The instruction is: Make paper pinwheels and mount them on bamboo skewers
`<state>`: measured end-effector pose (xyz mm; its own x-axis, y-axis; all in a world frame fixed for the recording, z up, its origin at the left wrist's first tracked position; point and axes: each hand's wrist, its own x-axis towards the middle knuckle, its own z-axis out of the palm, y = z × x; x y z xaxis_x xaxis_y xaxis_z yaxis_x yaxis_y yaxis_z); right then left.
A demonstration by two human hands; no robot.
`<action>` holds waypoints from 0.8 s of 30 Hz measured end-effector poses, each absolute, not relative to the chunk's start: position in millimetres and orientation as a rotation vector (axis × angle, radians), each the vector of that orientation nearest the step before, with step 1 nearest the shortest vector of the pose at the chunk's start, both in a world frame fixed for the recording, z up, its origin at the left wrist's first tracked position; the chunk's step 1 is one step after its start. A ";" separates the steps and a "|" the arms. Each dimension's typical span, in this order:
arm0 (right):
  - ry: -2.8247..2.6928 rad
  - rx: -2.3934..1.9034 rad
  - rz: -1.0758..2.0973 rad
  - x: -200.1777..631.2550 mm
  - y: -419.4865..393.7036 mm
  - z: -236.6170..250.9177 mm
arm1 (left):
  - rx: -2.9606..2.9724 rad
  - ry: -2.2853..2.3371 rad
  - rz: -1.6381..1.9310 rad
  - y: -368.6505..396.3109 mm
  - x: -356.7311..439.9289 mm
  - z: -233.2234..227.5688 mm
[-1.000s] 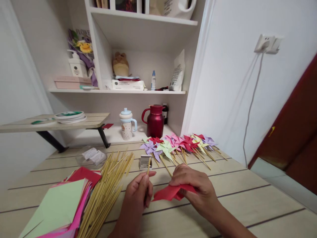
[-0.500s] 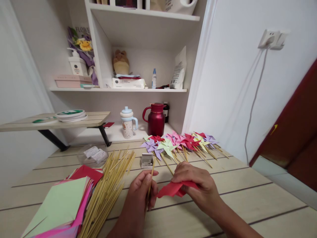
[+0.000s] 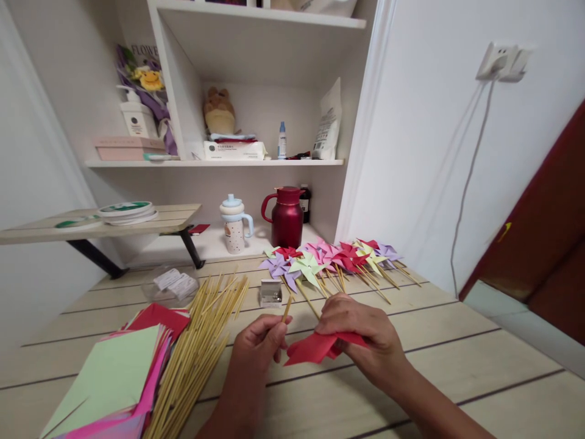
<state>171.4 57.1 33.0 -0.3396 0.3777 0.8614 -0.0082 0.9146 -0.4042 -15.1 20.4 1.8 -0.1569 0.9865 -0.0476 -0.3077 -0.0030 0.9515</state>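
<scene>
Pinching thin, round wooden stick (image 3: 287, 310) between thumb and fingers of left hand (image 3: 261, 340), slanted toward 1 o'clock. Gripping red paper (image 3: 315, 349) in right hand (image 3: 361, 324), at 3 o'clock of left, with fingers curled over it. Matte, smooth, creased into pointed flaps; solid red, free toward 9 o'clock, partly hidden under fingers. Near, at 11 o'clock: small open box (image 3: 270, 285) with shiny bits inside. At 9: loose bundle of straight, tan sticks (image 3: 194, 360). Farther, between 8 and 9: flat paper stack (image 3: 107, 372), pale green on top, pink and red edges. At 12 to 1: pastel and red paper pinwheels (image 3: 308, 268) on planked tabletop (image 3: 439, 378). Beyond, at 12: rounded glossy red jug (image 3: 287, 222).
</scene>
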 end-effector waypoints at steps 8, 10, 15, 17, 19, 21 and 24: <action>-1.873 -0.251 0.381 171.2 57.0 34.2 | 0.990 1.232 1.535 22.7 -17.5 0.2; -1.865 -0.234 0.370 170.5 56.6 34.7 | 1.078 1.250 1.560 22.1 -17.9 0.8; -1.846 -0.227 0.354 169.6 56.0 34.4 | 1.259 1.270 1.621 21.3 -18.2 2.5; -1.848 -0.236 0.354 169.5 55.8 34.0 | 1.299 1.275 1.622 20.1 -17.4 2.8; -1.843 -0.244 0.349 169.0 55.4 33.7 | 1.320 1.256 1.622 17.9 -16.5 2.8; -1.826 -0.257 0.353 168.1 54.7 33.7 | 1.342 1.222 1.623 15.6 -15.8 2.3; -1.804 -0.282 0.363 166.9 53.8 34.2 | 1.374 1.195 1.629 13.7 -15.3 1.0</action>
<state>166.9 53.8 34.2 -0.2574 0.3757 0.8903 0.0021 0.9215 -0.3883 -15.3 13.7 1.0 -0.2076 0.9143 0.3477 0.0574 -0.3435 0.9374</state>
